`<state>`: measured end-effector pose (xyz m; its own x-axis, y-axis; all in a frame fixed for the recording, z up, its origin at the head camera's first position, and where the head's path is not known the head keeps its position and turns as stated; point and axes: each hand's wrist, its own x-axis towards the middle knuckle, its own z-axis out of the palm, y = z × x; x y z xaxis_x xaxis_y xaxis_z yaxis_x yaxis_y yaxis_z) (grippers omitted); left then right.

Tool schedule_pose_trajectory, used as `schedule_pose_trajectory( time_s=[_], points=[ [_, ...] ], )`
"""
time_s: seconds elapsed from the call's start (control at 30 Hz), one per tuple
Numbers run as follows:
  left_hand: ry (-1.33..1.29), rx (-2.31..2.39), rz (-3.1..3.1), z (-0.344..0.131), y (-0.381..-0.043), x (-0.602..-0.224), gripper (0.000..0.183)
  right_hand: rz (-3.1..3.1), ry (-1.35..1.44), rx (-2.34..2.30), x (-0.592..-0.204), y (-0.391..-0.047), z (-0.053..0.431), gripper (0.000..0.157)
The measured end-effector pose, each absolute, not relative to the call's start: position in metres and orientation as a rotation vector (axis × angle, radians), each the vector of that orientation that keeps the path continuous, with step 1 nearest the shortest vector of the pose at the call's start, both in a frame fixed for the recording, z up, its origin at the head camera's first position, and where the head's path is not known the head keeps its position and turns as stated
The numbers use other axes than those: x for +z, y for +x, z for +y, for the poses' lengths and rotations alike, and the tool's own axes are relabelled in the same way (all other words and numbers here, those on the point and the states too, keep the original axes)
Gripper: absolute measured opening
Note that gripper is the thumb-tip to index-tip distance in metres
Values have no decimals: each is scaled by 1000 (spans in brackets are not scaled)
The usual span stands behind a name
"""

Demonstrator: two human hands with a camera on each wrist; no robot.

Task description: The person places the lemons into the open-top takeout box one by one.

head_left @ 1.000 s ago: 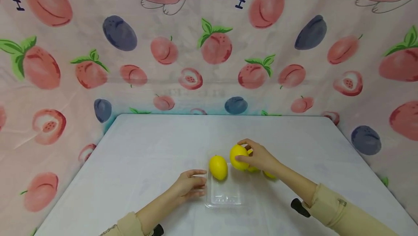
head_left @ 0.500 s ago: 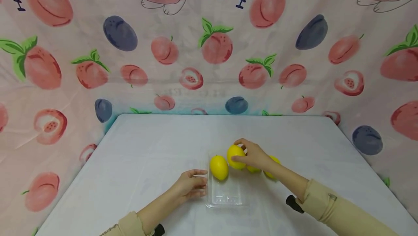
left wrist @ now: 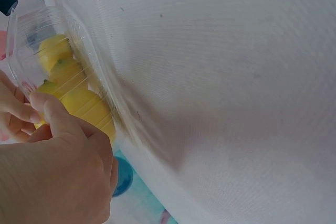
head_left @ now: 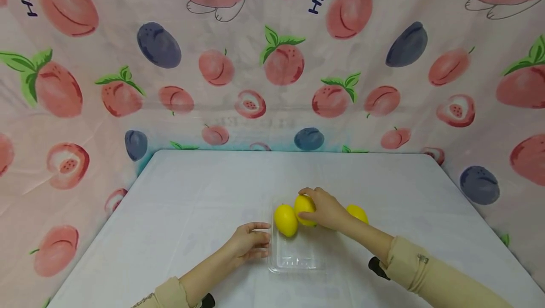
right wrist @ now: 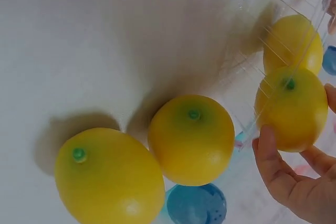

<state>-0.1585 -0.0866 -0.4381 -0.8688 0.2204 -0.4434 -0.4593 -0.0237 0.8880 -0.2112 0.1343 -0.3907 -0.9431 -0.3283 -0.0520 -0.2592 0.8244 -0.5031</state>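
Note:
In the head view a clear plastic tray [head_left: 294,263] lies on the table, with a yellow lemon [head_left: 285,220] in its back left part. My right hand [head_left: 328,208] grips a second lemon [head_left: 304,210] beside the first, at the tray's back end. The right wrist view shows fingers and thumb around that lemon [right wrist: 291,111]. My left hand [head_left: 249,242] touches the tray's left side with its fingers fairly straight. In the left wrist view, this hand [left wrist: 63,161] partly covers the tray [left wrist: 79,24] and the lemons seen through it.
Two more lemons stand outside the tray on its right: a nearer one [right wrist: 191,140] and a farther one [right wrist: 110,177]. In the head view, one lemon [head_left: 356,213] shows behind my right forearm. The white table [head_left: 204,180] ends at a fruit-patterned cloth [head_left: 191,38].
My right hand has carried its lemon leftward and then down, beside the lemon in the tray. One loose lemon has come more into view behind the forearm. The left hand stays put.

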Motion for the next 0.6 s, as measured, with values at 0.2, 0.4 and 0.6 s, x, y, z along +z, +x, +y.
schedule_pose_trajectory(
  time_s=[0.2,0.4,0.6],
  points=[
    [-243,1946,1793,-85,-159,-437,41,2930,-544,-693,-392,-210,133,53],
    [-244,1952,1791,-85,-159,-438,39,2963,-632,-545,-394,-213,130,55],
    [-240,1966,1780,-87,-159,-440,41,2988,-687,-498,-399,-208,126,53]
  ],
)
